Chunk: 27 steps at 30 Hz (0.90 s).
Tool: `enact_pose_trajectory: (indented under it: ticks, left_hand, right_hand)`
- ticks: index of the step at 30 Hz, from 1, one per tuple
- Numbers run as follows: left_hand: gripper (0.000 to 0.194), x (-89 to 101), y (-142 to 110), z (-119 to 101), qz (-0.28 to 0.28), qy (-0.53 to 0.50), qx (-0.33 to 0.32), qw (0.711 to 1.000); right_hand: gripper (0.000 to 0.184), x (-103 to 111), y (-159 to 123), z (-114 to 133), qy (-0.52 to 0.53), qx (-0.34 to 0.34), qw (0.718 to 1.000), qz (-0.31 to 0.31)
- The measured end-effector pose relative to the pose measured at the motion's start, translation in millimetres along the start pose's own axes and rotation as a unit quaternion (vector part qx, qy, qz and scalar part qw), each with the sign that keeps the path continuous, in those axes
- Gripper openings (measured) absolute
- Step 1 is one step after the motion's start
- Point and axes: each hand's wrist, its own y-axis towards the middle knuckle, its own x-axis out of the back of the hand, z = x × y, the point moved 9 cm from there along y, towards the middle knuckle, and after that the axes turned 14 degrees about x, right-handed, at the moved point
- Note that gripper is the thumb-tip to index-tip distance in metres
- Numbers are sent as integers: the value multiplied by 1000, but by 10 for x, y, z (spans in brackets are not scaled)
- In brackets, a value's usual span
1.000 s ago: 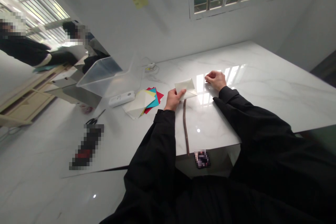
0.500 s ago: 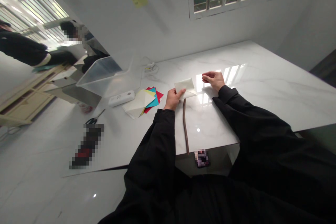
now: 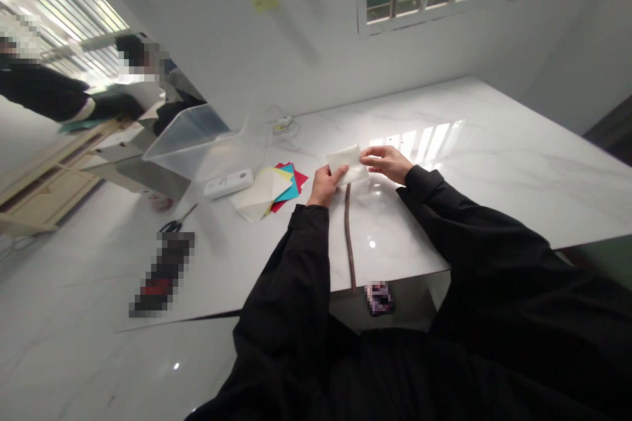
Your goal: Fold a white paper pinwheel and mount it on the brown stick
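A folded sheet of off-white paper (image 3: 347, 164) is held above the marble table top (image 3: 494, 145). My left hand (image 3: 326, 185) grips its lower left part, and my right hand (image 3: 388, 163) pinches its right edge with thumb and fingers. Black sleeves cover both arms. Just below the paper, a thin brown twig (image 3: 349, 237) lies on the table, close to my left wrist. A stack of red, teal and yellow paper (image 3: 285, 185) lies left of my left hand, partly under a folded white sheet (image 3: 255, 195).
A clear plastic bin (image 3: 197, 145), a white box-shaped device (image 3: 228, 183) and a small cable gadget (image 3: 283, 123) stand beyond the papers. Scissors (image 3: 175, 222) and a pixelated object (image 3: 162, 274) lie nearer the table's left edge. Two people (image 3: 131, 75) work at the far left.
My right hand has moved left from beside the paper and now pinches its right edge. My left hand and the twig stay in place.
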Motion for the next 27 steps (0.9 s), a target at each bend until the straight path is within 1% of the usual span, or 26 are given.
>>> enact_pose_trajectory:
  ticks: [3,8,13,19,24,27]
  left_hand:
    - [67,-36,-23,-9,12,10,12,1000]
    - [63,-72,-57,-33,24,22,22,999]
    - [61,-80,-71,-44,25,23,21,999]
    - [62,-87,-64,-45,24,27,16,999]
    - [63,-76,-61,-49,14,31,14,999]
    - [63,-76,-62,-58,13,26,12,1000]
  right_hand:
    - [44,-117,-43,-4,-13,-2,999,31]
    - [43,-186,-43,4,-53,19,998,35]
    - [42,-186,18,56,-101,67,992,41]
    - [38,-172,40,105,-181,103,977,41]
    - [34,-197,30,233,-227,164,959,42]
    - [36,-188,35,266,-251,178,950,44]
